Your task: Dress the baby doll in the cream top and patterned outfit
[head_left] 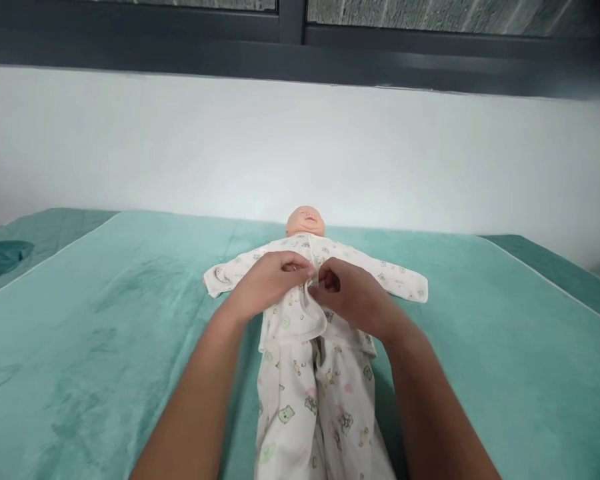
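Observation:
A baby doll [305, 221] lies on its back with its head toward the wall. It wears a white long-sleeved baby shirt [293, 320] and white trousers [290, 407], both printed with small animals. My left hand [275, 281] pinches the shirt's front edge at the chest. Close beside it, my right hand [347, 288] pinches the other side of the front opening. Below my hands the two front edges hang apart, and one corner curls over. Any fastener between my fingertips is too small to make out. Both sleeves stretch out sideways.
A green plush sheet [130, 320] covers the bed under the doll. Behind it stands a white wall [180, 147] below a dark window frame [290, 40]. A dark green cloth bundle [3, 259] lies at the far left.

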`<act>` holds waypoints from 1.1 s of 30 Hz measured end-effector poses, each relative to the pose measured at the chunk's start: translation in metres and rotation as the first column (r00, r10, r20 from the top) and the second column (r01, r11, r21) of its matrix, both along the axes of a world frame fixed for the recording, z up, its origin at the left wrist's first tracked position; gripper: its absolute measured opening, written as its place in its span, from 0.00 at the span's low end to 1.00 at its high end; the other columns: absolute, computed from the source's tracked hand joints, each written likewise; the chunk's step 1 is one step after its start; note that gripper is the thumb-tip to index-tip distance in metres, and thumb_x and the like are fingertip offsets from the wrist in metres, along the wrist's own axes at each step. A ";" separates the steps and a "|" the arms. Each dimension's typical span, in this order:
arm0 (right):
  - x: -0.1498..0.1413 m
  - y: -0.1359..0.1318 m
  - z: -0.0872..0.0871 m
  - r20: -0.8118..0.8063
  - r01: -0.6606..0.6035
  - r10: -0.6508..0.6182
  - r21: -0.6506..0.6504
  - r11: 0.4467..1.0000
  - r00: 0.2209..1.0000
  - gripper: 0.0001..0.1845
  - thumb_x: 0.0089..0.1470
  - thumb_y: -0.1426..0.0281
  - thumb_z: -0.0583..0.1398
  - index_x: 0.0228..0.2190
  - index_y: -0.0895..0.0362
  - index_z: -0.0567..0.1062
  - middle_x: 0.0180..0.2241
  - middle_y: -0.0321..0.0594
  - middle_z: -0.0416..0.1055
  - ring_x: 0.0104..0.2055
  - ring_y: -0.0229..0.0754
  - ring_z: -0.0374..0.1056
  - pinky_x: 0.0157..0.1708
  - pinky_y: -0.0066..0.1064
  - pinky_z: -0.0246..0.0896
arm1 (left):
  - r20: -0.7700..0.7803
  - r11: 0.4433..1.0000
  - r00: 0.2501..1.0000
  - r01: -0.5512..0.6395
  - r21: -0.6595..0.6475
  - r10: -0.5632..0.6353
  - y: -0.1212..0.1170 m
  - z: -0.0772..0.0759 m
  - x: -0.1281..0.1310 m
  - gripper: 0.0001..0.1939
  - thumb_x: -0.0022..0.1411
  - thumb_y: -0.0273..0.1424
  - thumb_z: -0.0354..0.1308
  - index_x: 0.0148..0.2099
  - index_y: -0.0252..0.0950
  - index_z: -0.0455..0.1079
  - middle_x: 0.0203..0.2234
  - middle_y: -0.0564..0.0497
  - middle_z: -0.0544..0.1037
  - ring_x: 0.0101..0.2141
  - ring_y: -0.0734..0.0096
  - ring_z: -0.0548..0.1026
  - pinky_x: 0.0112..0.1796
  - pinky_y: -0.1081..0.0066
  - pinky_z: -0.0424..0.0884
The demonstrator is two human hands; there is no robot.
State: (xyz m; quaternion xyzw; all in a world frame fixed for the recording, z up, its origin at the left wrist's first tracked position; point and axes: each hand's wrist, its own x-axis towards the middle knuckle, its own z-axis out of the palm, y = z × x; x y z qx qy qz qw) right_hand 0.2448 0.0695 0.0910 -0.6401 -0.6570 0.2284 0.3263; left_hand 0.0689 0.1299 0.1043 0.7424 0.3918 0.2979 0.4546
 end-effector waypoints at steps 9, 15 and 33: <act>-0.027 -0.005 -0.002 0.351 0.150 -0.170 0.082 0.985 0.921 0.09 0.49 0.70 0.56 0.23 0.52 0.59 0.24 0.38 0.64 0.23 0.39 0.53 0.23 0.33 0.41 | -0.115 0.993 0.989 0.096 0.062 -0.088 0.001 -0.001 -0.003 0.09 0.59 0.36 0.56 0.31 0.39 0.74 0.28 0.53 0.76 0.29 0.71 0.71 0.28 0.73 0.62; 0.000 0.001 -0.001 -0.124 0.024 -0.033 -0.070 0.997 0.992 0.10 0.52 0.65 0.58 0.22 0.54 0.68 0.21 0.34 0.65 0.24 0.37 0.57 0.24 0.31 0.49 | 0.054 0.991 0.990 0.129 -0.041 -0.127 -0.001 0.002 -0.004 0.10 0.60 0.38 0.56 0.34 0.37 0.72 0.29 0.53 0.75 0.29 0.74 0.69 0.29 0.74 0.63; 0.018 0.020 -0.024 -0.792 -0.162 0.086 -0.017 0.987 0.604 0.11 0.47 0.62 0.68 0.28 0.56 0.78 0.19 0.33 0.70 0.22 0.31 0.62 0.23 0.23 0.56 | 0.284 0.994 0.958 0.066 -0.091 -0.038 0.001 -0.012 0.013 0.11 0.55 0.38 0.64 0.33 0.34 0.75 0.26 0.53 0.75 0.28 0.76 0.69 0.31 0.75 0.63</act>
